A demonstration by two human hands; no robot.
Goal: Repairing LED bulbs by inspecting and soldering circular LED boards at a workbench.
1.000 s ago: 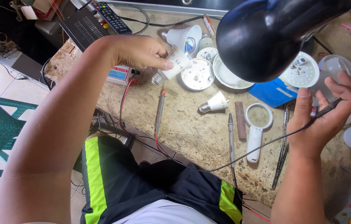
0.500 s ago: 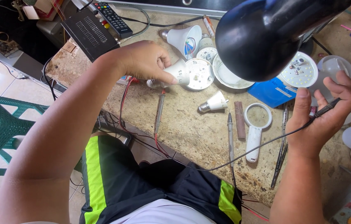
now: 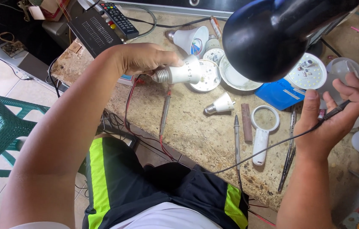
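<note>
Cluttered stone desk [image 3: 196, 127]: at ten o'clock the left hand [image 3: 139, 59] has its grip closed on a white bulb base [image 3: 179, 73], lifted for handling, while at three o'clock the right hand [image 3: 330, 121] pinches a black probe [image 3: 334, 112].

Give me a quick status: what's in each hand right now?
Left hand grips white bulb base, lifted off bench. Right hand pinches black probe, wire trailing. Black lamp shade blocks part of the bench.

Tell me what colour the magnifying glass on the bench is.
White: the magnifying glass has a white frame and handle, seen in the head view.
</note>
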